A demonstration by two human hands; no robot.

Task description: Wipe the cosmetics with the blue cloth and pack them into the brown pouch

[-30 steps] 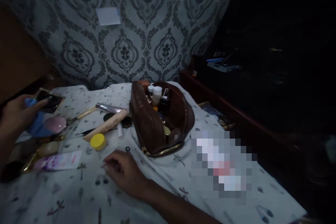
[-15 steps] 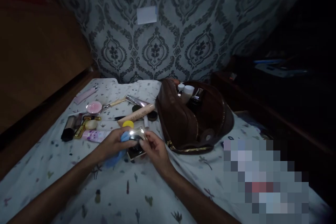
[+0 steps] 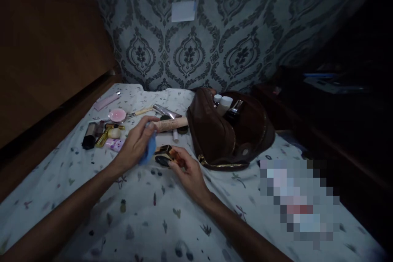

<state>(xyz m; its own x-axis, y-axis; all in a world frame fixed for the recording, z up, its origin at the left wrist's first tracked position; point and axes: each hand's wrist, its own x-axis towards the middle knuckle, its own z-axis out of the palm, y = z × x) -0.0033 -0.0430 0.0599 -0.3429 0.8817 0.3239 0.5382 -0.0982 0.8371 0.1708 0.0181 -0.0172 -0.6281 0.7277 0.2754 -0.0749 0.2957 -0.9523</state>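
Two hands, now parted: a person bends to the work over a printed sheet, the hands no longer meeting over one item as they do half a second earlier.
Left hand: the left hand bunches a blue cloth in its fingers and reaches the near end of a beige tube, which appears gripped along with the cloth.
Right hand: the right hand pinches a gold-and-black item between thumb and fingers, just short of the bag; its exact kind is too dim to tell.
Beige tube: it lies at a flatter angle than a moment ago, pointing toward the bag, which suggests that the left hand is shifting it.
What it means: the gold-and-black item appears to have passed wholly to the right hand, so two things are likely being handled at once.
Brown bag: the brown bag stands unzipped beyond the right hand, a white-capped bottle showing inside.
Left of the bag: a pink pot, a brush and a silver tube lie on the sheet.
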